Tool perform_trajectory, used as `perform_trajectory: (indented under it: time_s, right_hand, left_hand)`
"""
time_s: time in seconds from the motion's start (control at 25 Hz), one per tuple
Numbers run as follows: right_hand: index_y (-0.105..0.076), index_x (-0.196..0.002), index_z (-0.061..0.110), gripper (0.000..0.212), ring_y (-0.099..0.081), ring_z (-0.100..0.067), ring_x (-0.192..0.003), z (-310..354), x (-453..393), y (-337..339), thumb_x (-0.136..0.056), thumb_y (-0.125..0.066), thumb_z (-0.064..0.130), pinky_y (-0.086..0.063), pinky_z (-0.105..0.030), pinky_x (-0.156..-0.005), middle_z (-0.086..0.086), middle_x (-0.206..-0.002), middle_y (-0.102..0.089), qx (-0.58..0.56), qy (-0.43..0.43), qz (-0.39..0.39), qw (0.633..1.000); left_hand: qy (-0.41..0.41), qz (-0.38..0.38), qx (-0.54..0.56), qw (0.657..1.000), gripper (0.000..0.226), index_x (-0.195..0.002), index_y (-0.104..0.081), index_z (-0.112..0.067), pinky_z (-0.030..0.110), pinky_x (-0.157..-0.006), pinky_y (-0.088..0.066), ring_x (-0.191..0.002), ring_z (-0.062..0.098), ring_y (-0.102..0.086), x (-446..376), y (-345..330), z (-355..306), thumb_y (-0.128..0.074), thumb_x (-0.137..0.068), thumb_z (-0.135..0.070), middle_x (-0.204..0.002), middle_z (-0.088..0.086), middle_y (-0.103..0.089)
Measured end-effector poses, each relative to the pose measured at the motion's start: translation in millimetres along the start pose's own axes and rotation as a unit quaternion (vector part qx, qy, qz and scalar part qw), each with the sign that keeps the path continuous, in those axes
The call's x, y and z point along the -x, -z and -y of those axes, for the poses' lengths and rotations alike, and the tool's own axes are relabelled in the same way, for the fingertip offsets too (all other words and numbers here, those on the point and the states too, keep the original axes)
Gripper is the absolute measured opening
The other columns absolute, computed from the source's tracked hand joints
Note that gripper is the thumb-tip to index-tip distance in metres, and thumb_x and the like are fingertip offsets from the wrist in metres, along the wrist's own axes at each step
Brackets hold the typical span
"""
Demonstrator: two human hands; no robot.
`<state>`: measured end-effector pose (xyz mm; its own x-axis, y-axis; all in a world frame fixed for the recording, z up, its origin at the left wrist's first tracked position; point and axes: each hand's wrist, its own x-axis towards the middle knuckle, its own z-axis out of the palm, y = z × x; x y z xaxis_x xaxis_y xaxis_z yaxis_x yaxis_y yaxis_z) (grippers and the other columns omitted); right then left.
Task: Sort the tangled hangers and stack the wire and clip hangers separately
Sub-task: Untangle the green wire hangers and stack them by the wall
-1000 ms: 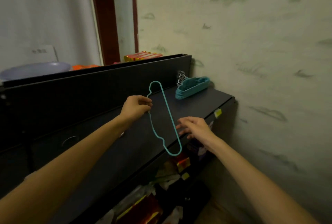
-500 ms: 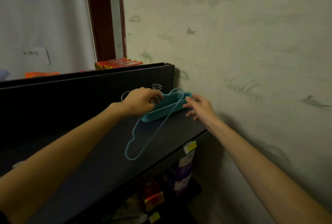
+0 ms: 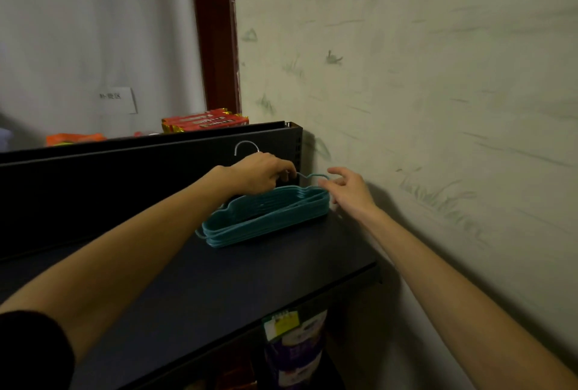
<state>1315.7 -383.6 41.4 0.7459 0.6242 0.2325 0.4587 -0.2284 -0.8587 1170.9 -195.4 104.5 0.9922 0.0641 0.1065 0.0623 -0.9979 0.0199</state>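
A stack of teal wire hangers (image 3: pixel 266 217) lies on the dark shelf top (image 3: pixel 237 277), close to the wall corner. My left hand (image 3: pixel 259 175) is above the back of the stack, fingers pinched on the top teal hanger (image 3: pixel 312 176), whose upper edge is lifted slightly off the pile. A metal hook (image 3: pixel 246 147) sticks up just behind that hand. My right hand (image 3: pixel 350 189) hovers at the right end of the stack, fingers spread, fingertips near the raised hanger edge; whether they touch it I cannot tell.
A tall dark back panel (image 3: pixel 150 164) runs behind the shelf. Red packets (image 3: pixel 205 120) and orange items (image 3: pixel 75 138) sit beyond it. The painted wall (image 3: pixel 438 108) closes off the right side. Packaged goods (image 3: pixel 294 346) hang under the shelf's front edge.
The teal hanger, held upright in front of me a second ago, has been carried to the corner and laid flat onto the stack. Both hands followed it there.
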Motion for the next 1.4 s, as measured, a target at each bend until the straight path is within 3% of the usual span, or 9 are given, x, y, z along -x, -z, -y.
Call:
perform_trajectory:
  time_s: [0.08, 0.32, 0.44, 0.56, 0.72, 0.96, 1.2, 1.32, 1.4]
  right_hand:
    - [-0.065, -0.127, 0.022, 0.043, -0.067, -0.018, -0.082, -11.5, -21.8, -4.4, -0.089, -0.072, 0.040, -0.056, -0.036, -0.076, 0.001, -0.090, -0.069, 0.087, 0.021, 0.026, 0.996]
    - [-0.072, -0.116, 0.028, 0.032, -0.056, -0.014, -0.094, -25.8, -61.8, -15.7, -0.087, -0.073, 0.041, -0.044, -0.027, -0.072, 0.004, -0.103, -0.058, 0.294, 0.155, 0.036, 0.943]
    - [-0.075, -0.112, 0.028, 0.024, -0.058, -0.019, -0.099, -26.3, -72.7, -24.1, -0.089, -0.071, 0.034, -0.044, -0.031, -0.077, 0.003, -0.104, -0.066, 0.297, 0.215, -0.001, 0.930]
    - [-0.077, -0.106, 0.023, 0.018, -0.061, -0.018, -0.090, -22.6, -80.1, -19.5, -0.090, -0.073, 0.028, -0.041, -0.028, -0.071, 0.004, -0.097, -0.073, 0.280, 0.318, -0.014, 0.906]
    - [-0.077, -0.106, 0.023, 0.016, -0.066, -0.011, -0.080, -22.0, -83.5, -6.6, -0.094, -0.069, 0.031, -0.049, -0.025, -0.067, 0.008, -0.094, -0.075, 0.251, 0.404, 0.017, 0.879]
    - [-0.079, -0.105, 0.021, 0.018, -0.069, -0.009, -0.076, -26.4, -79.5, -16.9, -0.091, -0.072, 0.029, -0.058, -0.034, -0.071, 0.007, -0.090, -0.078, 0.161, 0.357, -0.011, 0.920]
    - [-0.075, -0.105, 0.011, 0.013, -0.074, -0.014, -0.083, -1.1, -55.0, -67.0, -0.097, -0.065, 0.011, -0.060, -0.032, -0.079, -0.002, -0.085, -0.078, -0.124, 0.183, 0.151, 0.963]
    - [-0.073, -0.106, 0.002, 0.016, -0.073, -0.017, -0.085, 10.1, -41.6, -77.3, -0.098, -0.061, 0.009, -0.056, -0.026, -0.078, -0.012, -0.090, -0.077, -0.209, 0.144, 0.205, 0.945]
    - [-0.074, -0.108, 0.000, 0.018, -0.074, -0.018, -0.089, 15.1, -34.8, -75.8, -0.097, -0.062, 0.010, -0.055, -0.023, -0.079, -0.013, -0.094, -0.077, -0.222, 0.139, 0.221, 0.939]
  left_hand:
    - [-0.007, 0.015, 0.015, 1.000, 0.041, -0.131, -0.058, -0.024, 0.042, -0.094, -0.054, -0.102, 0.012, -0.065, -17.7, -11.7, 6.6, -0.049, -0.096, -0.006, -0.115, -0.004, -0.070]
    - [-0.027, 0.024, 0.076, 0.996, 0.042, -0.131, -0.059, -0.024, 0.035, -0.087, -0.057, -0.092, 0.002, -0.065, -40.1, -32.1, 33.9, -0.050, -0.095, -0.004, -0.114, -0.003, -0.071]
    - [-0.018, -0.021, 0.107, 0.994, 0.038, -0.131, -0.059, -0.020, 0.021, -0.078, -0.054, -0.085, -0.006, -0.063, -31.0, -32.2, 39.7, -0.056, -0.096, -0.008, -0.119, -0.002, -0.070]
    - [-0.013, -0.173, 0.070, 0.982, 0.037, -0.132, -0.059, -0.022, 0.024, -0.093, -0.051, -0.107, 0.003, -0.060, -1.5, -20.4, 48.7, -0.063, -0.095, -0.020, -0.125, -0.006, -0.064]
    - [0.098, -0.368, 0.147, 0.913, 0.023, -0.120, -0.066, -0.017, 0.029, -0.087, -0.054, -0.098, 0.010, -0.064, 57.4, -19.1, 77.1, -0.061, -0.098, -0.020, -0.117, -0.003, -0.066]
    - [0.307, -0.325, 0.542, 0.711, 0.049, -0.107, -0.072, -0.011, 0.036, -0.070, -0.056, -0.078, 0.023, -0.070, 95.8, -29.1, 89.5, -0.031, -0.108, -0.039, -0.105, 0.013, -0.076]
    - [0.247, -0.233, 0.514, 0.788, 0.039, -0.124, -0.067, -0.019, 0.032, -0.093, -0.054, -0.117, 0.015, -0.064, 50.9, -34.8, 51.1, -0.042, -0.105, -0.042, -0.124, -0.004, -0.069]
    - [0.186, -0.191, 0.530, 0.805, 0.039, -0.125, -0.065, -0.021, 0.032, -0.098, -0.052, -0.117, 0.012, -0.064, 29.7, -30.0, 30.8, -0.048, -0.100, -0.045, -0.123, -0.004, -0.070]
    - [0.155, -0.224, 0.532, 0.802, 0.027, -0.123, -0.065, -0.015, 0.033, -0.092, -0.056, -0.105, 0.017, -0.070, 19.9, -31.1, 19.5, -0.054, -0.101, -0.027, -0.111, 0.003, -0.074]
